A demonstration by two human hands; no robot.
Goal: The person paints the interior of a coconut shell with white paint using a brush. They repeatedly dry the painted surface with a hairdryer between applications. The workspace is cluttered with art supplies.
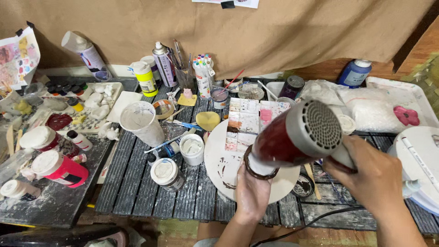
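- Backdrop: brown paper sheet (283,32) hung behind a dark slatted table (192,196), its slats smeared with white paint and crowded with craft supplies.
- Right hand (372,176) wrapped shut around the handle of a red hair dryer (292,135); grey rear grille faces the camera, nozzle points down-left.
- Left hand (251,194) just under the nozzle, fingers curled on a small dark-rimmed round piece (259,170), held over a round white board (219,160).
- Paint palette (249,121) lies just beyond the left hand.
- Further left of that hand: white paint tubs (192,147), a pink jar (61,169).
- Spray cans (164,64) stand well beyond, by the backdrop.
- White tray (402,98) beyond the right hand.
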